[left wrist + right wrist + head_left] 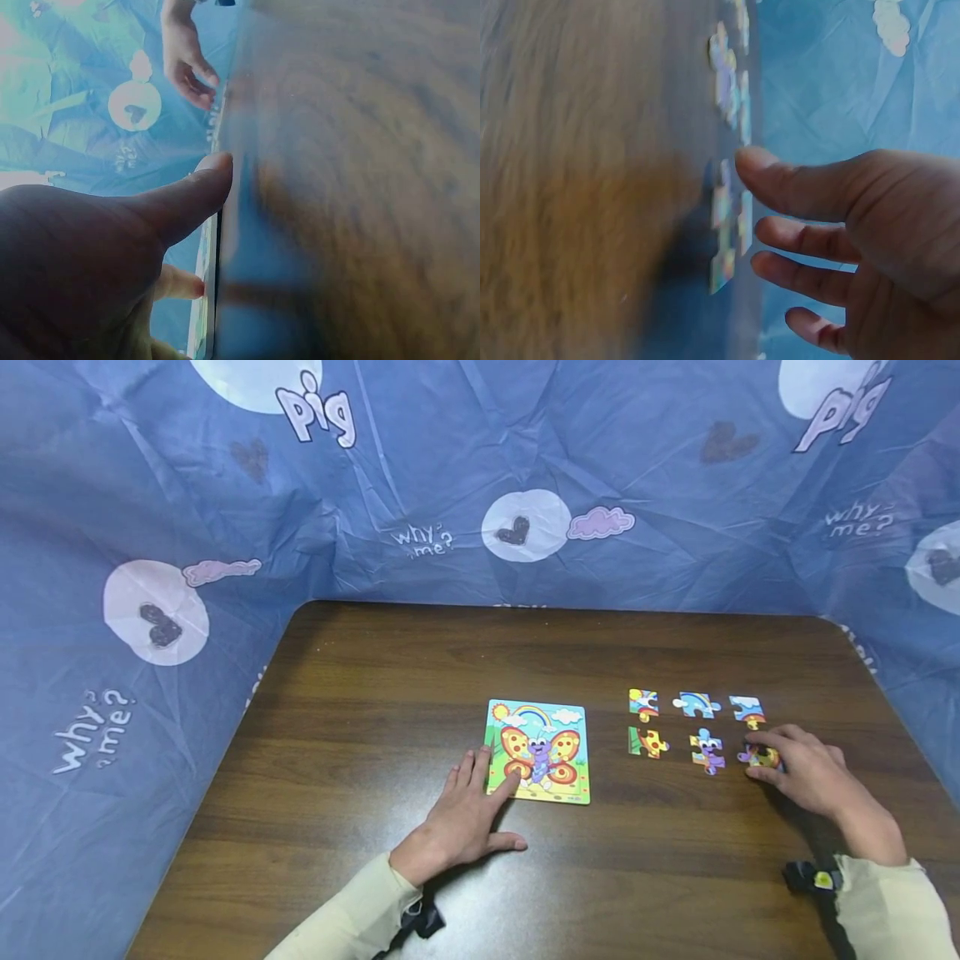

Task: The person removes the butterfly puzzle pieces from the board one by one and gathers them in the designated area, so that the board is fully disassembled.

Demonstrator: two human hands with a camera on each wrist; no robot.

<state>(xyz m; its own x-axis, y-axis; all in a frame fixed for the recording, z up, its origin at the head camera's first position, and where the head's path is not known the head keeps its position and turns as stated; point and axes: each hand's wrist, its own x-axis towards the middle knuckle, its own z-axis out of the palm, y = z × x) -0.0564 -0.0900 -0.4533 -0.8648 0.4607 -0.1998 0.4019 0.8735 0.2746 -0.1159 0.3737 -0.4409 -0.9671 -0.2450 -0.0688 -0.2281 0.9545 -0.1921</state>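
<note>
A square butterfly puzzle board (538, 756) lies on the table, left of a group of loose puzzle pieces. My left hand (463, 818) is spread flat, its fingertips resting on the board's left and lower part; the left wrist view shows its thumb (199, 187) stretched out beside the board's edge. Over at the right, my right hand (813, 772) hovers with thumb and fingers parted around the lower right puzzle piece (767, 757), partly covering it in the head view. In the right wrist view that piece (721, 266) lies on the table, apart from the fingertips.
Several puzzle pieces lie in two rows: a sun piece (642, 702), a rainbow piece (697, 704), a cloud piece (747, 708), a green-edged piece (647, 742) and a purple butterfly-body piece (707, 752). Blue printed cloth (450, 468) hangs behind the brown table (360, 710).
</note>
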